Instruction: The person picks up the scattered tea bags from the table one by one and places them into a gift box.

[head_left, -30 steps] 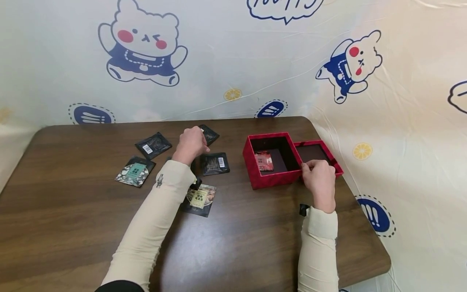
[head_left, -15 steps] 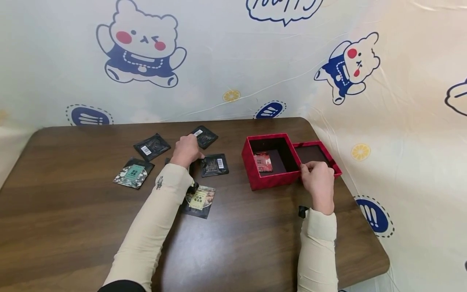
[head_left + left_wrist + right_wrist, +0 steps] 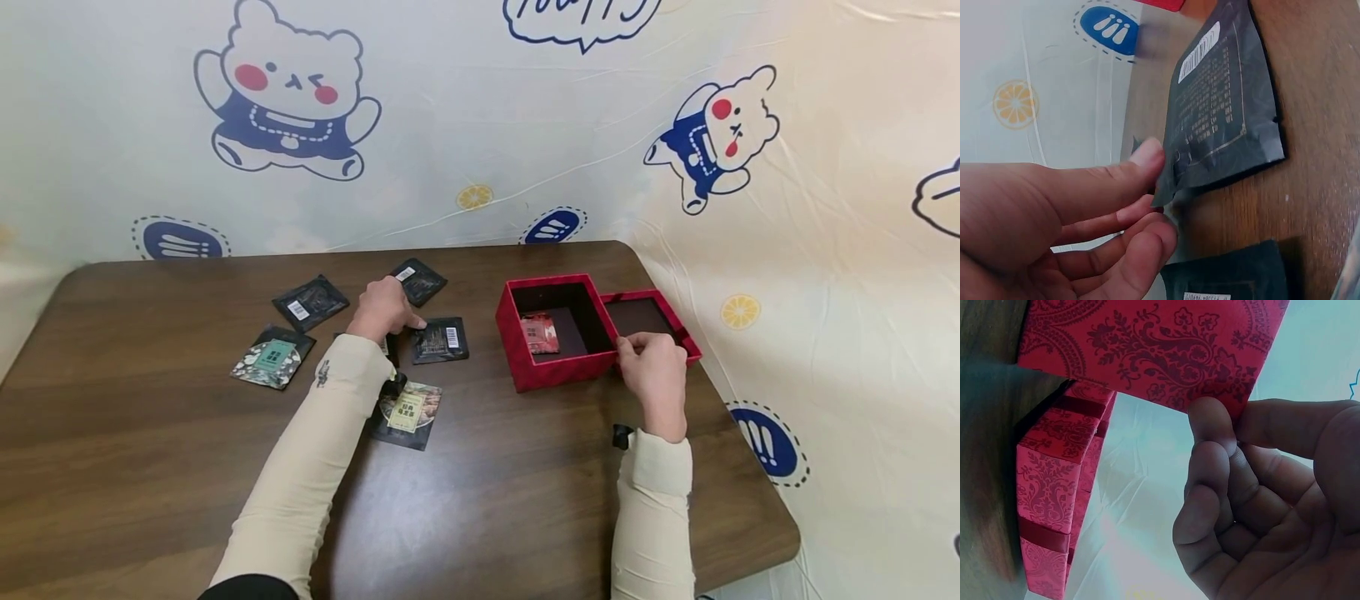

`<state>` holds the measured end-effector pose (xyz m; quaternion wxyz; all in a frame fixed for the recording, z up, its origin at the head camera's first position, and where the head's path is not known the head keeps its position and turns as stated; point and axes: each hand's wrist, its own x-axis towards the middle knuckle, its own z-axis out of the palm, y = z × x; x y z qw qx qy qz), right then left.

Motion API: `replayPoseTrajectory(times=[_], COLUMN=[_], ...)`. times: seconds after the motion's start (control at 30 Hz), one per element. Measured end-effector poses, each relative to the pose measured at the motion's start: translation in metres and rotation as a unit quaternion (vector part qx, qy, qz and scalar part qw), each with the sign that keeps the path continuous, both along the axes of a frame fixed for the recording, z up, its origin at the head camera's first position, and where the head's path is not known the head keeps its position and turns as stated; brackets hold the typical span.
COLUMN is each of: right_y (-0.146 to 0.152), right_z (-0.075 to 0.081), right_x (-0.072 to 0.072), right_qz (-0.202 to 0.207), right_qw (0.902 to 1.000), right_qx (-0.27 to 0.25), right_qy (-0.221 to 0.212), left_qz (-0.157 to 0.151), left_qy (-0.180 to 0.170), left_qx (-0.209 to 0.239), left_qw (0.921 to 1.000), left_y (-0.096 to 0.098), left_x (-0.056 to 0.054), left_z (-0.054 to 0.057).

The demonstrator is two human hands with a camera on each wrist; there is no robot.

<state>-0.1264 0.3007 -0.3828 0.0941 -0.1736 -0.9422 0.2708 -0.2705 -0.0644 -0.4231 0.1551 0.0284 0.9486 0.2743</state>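
My left hand (image 3: 382, 308) pinches the near-left corner of a black sachet (image 3: 442, 342) lying barcode side up. In the left wrist view the thumb (image 3: 1147, 159) is at this corner, the curled fingers just below it. My right hand (image 3: 654, 371) grips the near-right corner of an open red box (image 3: 551, 375) between thumb and fingers; the right wrist view shows the box's patterned wall (image 3: 1160, 356). A red packet (image 3: 542, 333) lies inside the box. Another black sachet (image 3: 1229, 275) is below the left hand, mostly hidden by it in the head view.
Beside the box lies its upturned red lid (image 3: 693, 350). Two black sachets lie farther back, one at the left (image 3: 311, 302) and one behind the hand (image 3: 420, 282). A green-label sachet (image 3: 273, 357) and a yellow-label sachet (image 3: 408, 417) lie on the brown table (image 3: 495, 500).
My left hand has moved back from the far sachet toward the near one with the barcode and has taken its corner. The right hand keeps its grip on the box.
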Motion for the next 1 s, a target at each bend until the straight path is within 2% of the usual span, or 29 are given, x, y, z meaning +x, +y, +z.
replayPoseTrajectory(times=[0.33,0.43,0.53,0.73,1.0], right_y=[0.0,0.001,0.001,0.001,0.0], right_z=[-0.003,-0.003,-0.003,-0.004,-0.004], right_x=[0.0,0.0,-0.001,-0.002,-0.002], right_qz=[-0.005,-0.002,0.0,-0.001,-0.003], right_qw=[0.9999,0.9999,0.9998,0.9997,0.9996], right_qx=[0.005,0.006,0.006,0.008,0.014], right_qy=[0.01,0.013,0.018,0.023,0.023], left_qz=[-0.024,-0.021,-0.012,0.0,0.019], left_qy=[-0.011,-0.022,-0.046,-0.095,-0.12], left_qx=[0.013,0.03,0.067,0.166,0.267], left_qw=[0.9996,0.9991,0.9966,0.9815,0.9559], left_y=[0.002,0.0,-0.003,-0.009,-0.015], left_x=[0.002,0.001,0.0,0.0,0.002], left_z=[0.002,0.002,0.004,0.01,0.019])
